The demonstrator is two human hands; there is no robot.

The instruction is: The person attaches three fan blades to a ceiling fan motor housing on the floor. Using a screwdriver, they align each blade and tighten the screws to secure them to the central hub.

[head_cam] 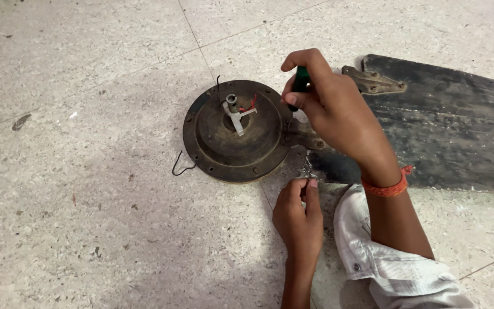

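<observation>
Your right hand point(330, 109) grips a green-handled screwdriver point(299, 83) upright over the rusty round metal fan motor point(232, 134) while your left hand point(298, 214) pinches small pliers point(307, 170), bracing the joint.

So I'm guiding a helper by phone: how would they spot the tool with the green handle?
Find the round dark fan motor housing lying on the speckled floor, with a dusty black blade stretching to its right. At the housing's right edge, where the blade bracket meets it, the right hand grips a screwdriver. Its green handle is the only green thing there.
</observation>
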